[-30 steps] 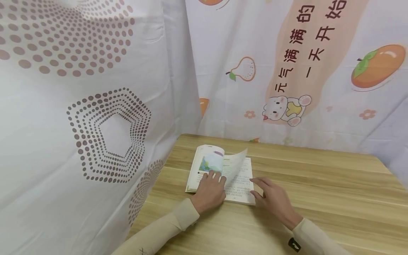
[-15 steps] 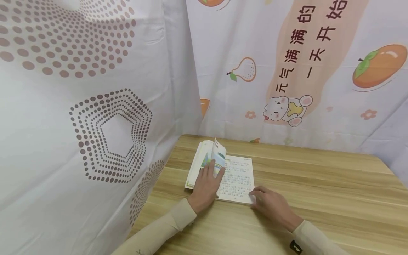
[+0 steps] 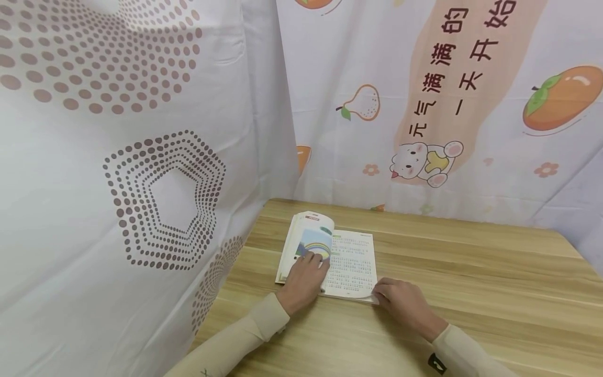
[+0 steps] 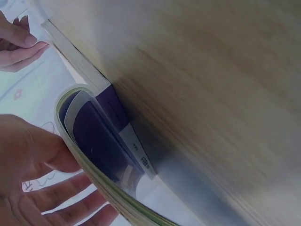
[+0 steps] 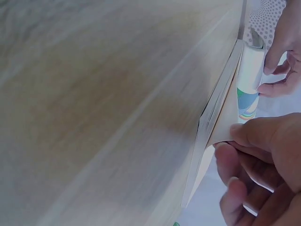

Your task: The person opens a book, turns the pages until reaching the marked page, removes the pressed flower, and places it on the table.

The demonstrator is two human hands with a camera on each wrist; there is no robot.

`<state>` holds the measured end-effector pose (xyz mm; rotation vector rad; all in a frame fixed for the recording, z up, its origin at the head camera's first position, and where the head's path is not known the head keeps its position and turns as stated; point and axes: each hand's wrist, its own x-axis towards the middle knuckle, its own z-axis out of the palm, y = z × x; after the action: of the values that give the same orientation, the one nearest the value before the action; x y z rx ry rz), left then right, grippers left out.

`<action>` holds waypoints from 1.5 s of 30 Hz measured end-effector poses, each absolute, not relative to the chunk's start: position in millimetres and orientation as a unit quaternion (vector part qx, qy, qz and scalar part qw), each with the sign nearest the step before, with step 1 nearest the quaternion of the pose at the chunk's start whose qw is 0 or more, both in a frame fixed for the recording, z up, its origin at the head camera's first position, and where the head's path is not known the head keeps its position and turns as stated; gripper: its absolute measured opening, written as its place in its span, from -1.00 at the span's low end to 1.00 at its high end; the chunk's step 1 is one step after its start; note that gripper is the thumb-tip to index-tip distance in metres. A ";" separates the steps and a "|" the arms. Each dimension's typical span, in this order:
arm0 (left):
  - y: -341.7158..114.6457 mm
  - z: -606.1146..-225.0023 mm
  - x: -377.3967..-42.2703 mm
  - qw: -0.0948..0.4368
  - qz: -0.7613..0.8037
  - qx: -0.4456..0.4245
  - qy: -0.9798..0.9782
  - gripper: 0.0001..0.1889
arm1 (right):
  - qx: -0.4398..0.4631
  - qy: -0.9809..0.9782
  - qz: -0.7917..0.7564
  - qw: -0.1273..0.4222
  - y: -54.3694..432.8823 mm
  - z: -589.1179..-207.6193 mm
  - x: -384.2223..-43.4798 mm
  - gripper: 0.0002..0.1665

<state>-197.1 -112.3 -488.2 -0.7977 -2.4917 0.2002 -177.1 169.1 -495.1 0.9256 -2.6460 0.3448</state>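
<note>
An open book [image 3: 352,262] lies on the wooden table, its right page full of small text. On its left side, a rainbow picture [image 3: 314,243] shows on a curved stack of pages. My left hand [image 3: 302,284] rests on that stack; in the left wrist view its fingers [image 4: 70,193] lie loosely extended over the bowed pages. At the lower right corner, my right hand [image 3: 404,303] pinches a page [image 5: 226,125] between thumb and fingertip, and the corner is lifted slightly. The purple and white spine [image 4: 120,115] shows in the left wrist view.
The wood-grain table [image 3: 471,272] stretches to the right and in front of the book. A white dotted curtain [image 3: 226,173] hangs along the left side. Behind the table hangs a printed cloth [image 3: 339,173] with fruit and lettering.
A raised page has gone over to the left, and the rainbow picture now shows there. My left hand moved left slightly. My right hand moved down to the lower right corner and lifted a page.
</note>
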 end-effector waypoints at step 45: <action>-94.8 -495.6 -194.5 0.257 0.087 -0.279 -0.921 -0.73 | 0.327 -0.853 0.252 0.319 169.0 -486.6 -185.1 -0.53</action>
<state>-194.5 -94.8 -495.6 -0.7582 -2.4995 0.2358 -185.1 169.0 -486.6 0.8596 -2.2424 0.6626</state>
